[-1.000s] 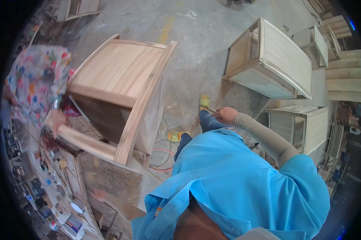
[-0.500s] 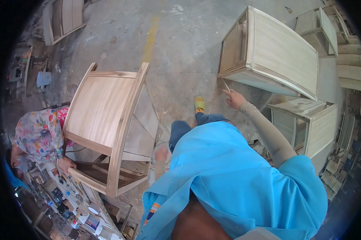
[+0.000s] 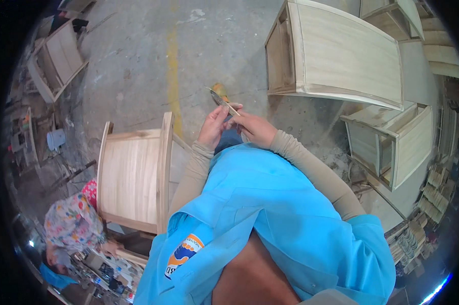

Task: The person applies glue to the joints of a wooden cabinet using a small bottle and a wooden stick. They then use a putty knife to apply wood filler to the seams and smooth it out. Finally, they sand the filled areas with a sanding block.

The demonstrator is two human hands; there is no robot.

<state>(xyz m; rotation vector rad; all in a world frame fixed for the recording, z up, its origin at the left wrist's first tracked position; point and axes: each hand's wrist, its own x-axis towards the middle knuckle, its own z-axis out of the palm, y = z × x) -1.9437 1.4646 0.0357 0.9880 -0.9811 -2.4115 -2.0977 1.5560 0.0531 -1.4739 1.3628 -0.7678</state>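
Both hands meet in front of me, above my foot. Fingers of my left hand [image 3: 211, 127] are closed in a pinch around a thin tool [image 3: 220, 98], which has a dark, flat far part and a pale, stick-like near part. My right hand [image 3: 257, 128] grips the pale part from the other side, its fingertips touching those of the left. Exactly what kind of tool it is, I cannot make out. To my left stands a pale wooden cabinet frame [image 3: 130, 178] with upright posts, close to my left forearm.
At far right sits a large wooden cabinet [image 3: 349, 51], with a smaller open one [image 3: 392, 140] nearer. Another cabinet [image 3: 59, 58] is at far left. Beside the left frame a person in a flowered top [image 3: 74, 221] bends, one hand on its lower rail. A yellow line [image 3: 173, 76] marks the concrete floor.
My right hand has come left from beside the large cabinet, bringing the thin tool. My left hand has risen from beside the frame to meet it. The view has shifted.
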